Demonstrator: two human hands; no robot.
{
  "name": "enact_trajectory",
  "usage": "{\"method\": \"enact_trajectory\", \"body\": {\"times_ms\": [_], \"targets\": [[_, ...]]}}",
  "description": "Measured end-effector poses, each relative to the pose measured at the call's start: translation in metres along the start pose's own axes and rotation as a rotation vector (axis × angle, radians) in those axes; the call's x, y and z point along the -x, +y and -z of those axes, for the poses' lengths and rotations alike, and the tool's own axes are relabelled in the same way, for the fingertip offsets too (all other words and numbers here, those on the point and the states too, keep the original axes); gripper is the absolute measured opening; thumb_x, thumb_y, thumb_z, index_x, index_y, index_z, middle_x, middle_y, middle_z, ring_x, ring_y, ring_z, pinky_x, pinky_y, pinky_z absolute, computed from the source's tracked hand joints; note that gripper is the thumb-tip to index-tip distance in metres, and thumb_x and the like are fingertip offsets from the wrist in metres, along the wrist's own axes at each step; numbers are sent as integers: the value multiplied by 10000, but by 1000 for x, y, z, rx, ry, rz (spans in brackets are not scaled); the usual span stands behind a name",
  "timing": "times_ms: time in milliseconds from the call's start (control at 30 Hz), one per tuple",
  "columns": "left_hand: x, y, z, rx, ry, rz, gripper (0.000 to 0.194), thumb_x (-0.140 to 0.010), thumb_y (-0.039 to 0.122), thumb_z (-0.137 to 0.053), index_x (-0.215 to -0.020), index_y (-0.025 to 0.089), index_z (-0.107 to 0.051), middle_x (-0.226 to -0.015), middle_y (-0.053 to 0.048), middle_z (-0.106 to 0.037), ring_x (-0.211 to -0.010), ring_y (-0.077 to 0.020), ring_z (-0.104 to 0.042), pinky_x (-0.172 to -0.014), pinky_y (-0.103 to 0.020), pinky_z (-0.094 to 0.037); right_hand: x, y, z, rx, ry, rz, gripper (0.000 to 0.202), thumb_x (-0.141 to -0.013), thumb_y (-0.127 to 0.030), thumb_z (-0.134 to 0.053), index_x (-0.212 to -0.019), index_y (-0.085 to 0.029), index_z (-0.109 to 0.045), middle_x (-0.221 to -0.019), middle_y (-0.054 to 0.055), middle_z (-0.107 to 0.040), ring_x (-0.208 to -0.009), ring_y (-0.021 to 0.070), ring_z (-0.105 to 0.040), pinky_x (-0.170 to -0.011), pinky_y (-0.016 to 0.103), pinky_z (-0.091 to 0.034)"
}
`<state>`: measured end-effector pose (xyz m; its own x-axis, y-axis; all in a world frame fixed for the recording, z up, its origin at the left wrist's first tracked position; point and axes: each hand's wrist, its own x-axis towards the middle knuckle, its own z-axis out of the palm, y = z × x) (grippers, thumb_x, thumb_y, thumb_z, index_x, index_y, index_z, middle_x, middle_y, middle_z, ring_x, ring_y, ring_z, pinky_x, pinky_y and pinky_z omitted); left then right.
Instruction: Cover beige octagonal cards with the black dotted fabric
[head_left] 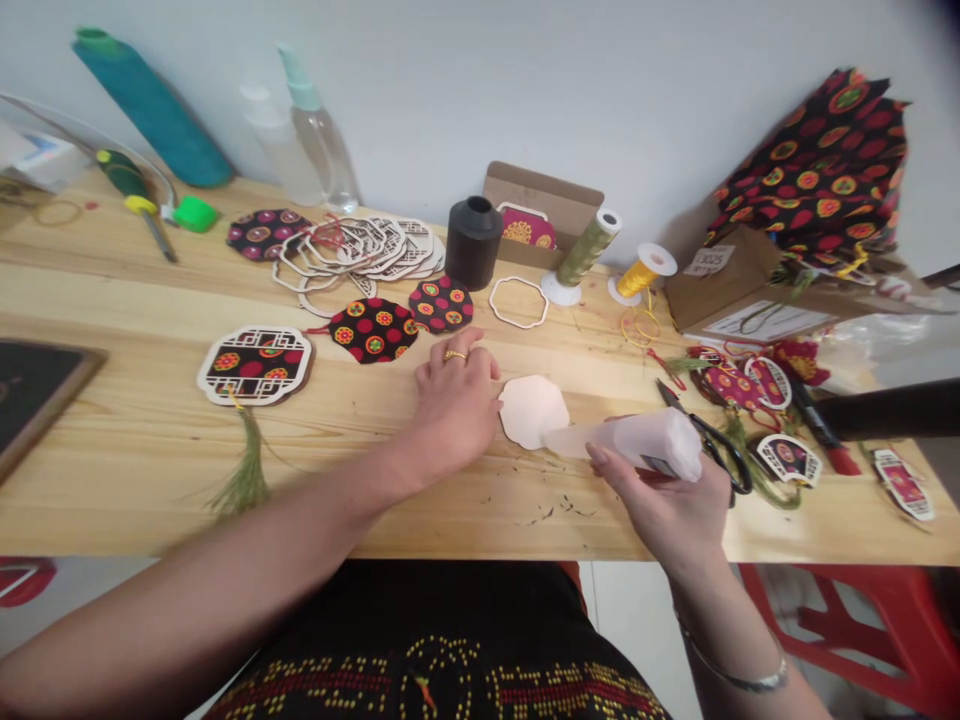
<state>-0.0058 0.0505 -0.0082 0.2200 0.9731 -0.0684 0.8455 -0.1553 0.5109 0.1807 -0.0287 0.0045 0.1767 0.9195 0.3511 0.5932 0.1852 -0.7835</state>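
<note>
My right hand (671, 500) is wrapped around a translucent squeeze bottle (652, 443), which looks like a glue bottle. It is tilted on its side, its nozzle at the lower right edge of a pale scalloped plaque (536, 408) lying on the table. Beside the plaque's left edge, my left hand (459, 390) rests on the wood with bent, slightly parted fingers and a ring on one. Nothing shows in its grasp; whether it touches the plaque is unclear. Just beyond it lie two patterned fabric pieces (375, 330). A finished-looking tasselled ornament (255, 366) sits farther left.
Behind are stacked cut-out frames (367, 250), a black thread cone (475, 240), a thin frame (519, 302) and a yellow thread spool (643, 275). Scissors (712, 440) lie by my right hand. A cardboard box (735, 280) with patterned fabric stands at the right.
</note>
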Motion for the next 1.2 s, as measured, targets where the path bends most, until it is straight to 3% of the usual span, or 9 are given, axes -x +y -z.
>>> {"method": "enact_trajectory", "body": {"times_ms": [433, 767, 1067, 1200], "targets": [[0, -4, -5, -15, 40, -32, 162, -774, 148, -615, -908, 179, -529, -1440, -156, -407, -1285, -376, -361, -959, -552, -382, -11, 15, -3, -117, 195, -177, 153, -650, -247, -790, -705, -171, -669, -662, 28, -706, -548, 175, -651, -547, 324, -577], [0, -5, -6, 0, 49, -51, 153, -771, 140, -602, -903, 173, -531, -1437, -171, -406, -1281, -383, -354, -955, -562, -374, -24, 12, -27, -161, 13, -27, 128, -691, -211, -769, -771, -183, -674, -735, 12, -688, -632, 156, -650, -613, 297, -561], [0, -4, -5, -4, 43, -40, 156, -768, 143, -609, -906, 169, -541, -1442, -164, -402, -1279, -387, -357, -956, -564, -378, -22, 14, -11, -119, 60, -85, 126, -676, -223, -775, -725, -177, -667, -691, 13, -691, -586, 158, -633, -580, 304, -549], [0, -4, -5, -8, 45, -44, 151, -767, 140, -611, -893, 175, -536, -1438, -161, -405, -1279, -382, -359, -957, -555, -385, -14, 11, -7, -202, 20, -226, 135, -660, -232, -791, -669, -172, -670, -602, 5, -680, -526, 147, -620, -524, 279, -530]]}}
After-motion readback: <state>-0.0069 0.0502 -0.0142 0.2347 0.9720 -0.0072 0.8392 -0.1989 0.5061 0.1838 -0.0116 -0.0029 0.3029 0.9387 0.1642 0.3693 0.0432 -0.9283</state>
